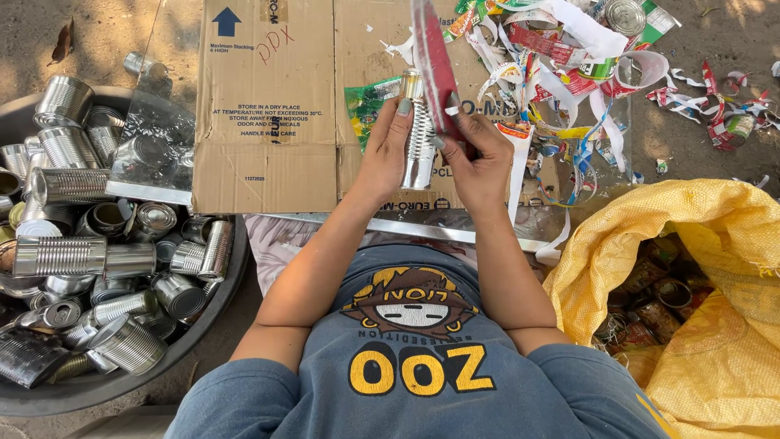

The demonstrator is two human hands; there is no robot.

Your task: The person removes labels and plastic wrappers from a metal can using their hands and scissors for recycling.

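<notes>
Between both hands' grip stands a ribbed tin can (pixel 419 145).

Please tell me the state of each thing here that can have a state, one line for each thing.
tin can: upright in the left hand, its metal mostly bare.
red label: half peeled, pinched by the right hand.
basin: full of bare cans.
yellow sack: open, labelled cans inside.
cardboard: flattened on the ground.
label strips: torn, in a loose heap.

Ground: brown dirt (pixel 691 122) | middle top: flat cardboard (pixel 268 106) | left: big dark tub (pixel 122 382) of shiny cans | upper right: torn paper strips (pixel 561 73) | right: yellow sack (pixel 715 268)
</notes>
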